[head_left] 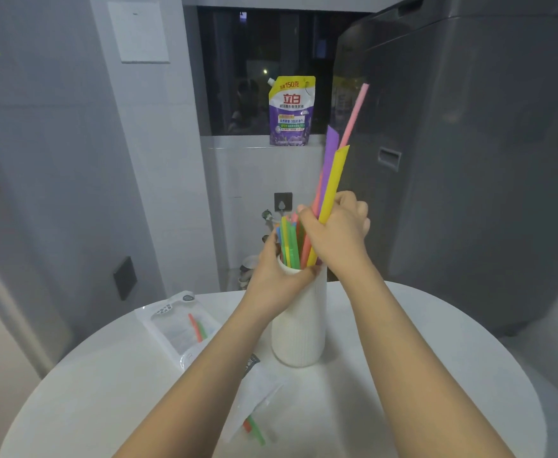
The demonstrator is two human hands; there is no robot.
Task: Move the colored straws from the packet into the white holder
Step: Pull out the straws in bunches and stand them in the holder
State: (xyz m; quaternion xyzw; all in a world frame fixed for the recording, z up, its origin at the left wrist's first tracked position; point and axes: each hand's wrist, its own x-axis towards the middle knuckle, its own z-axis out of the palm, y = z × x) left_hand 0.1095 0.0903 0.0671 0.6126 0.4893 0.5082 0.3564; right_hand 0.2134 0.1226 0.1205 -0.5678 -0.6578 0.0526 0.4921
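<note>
1. A white holder (299, 325), tall and ribbed, stands upright on the round white tabletop (419, 375).
2. The left hand (276, 276) wraps the holder's rim, its fingers (307, 274) curled closed against the mouth and touching the straws that stand inside.
3. A cluster of green, yellow, blue and orange straws (289, 242) already sits in the holder, their tops just left of the right hand.
4. The right hand (333, 233) is clenched above the holder's mouth, gripping a bunch of long straws (332, 180): yellow, purple and pink.
5. That bunch leans up and to the right; the lower ends pass below the fist into the holder's opening.
6. An open clear packet (175, 322) lies flat on the tabletop to the left of the holder, with an orange and a green straw showing inside.
7. A second clear packet (257, 401) lies nearer the camera between the forearms, also holding a green and an orange straw.
8. A purple detergent pouch (291, 112) stands on the window ledge behind.
</note>
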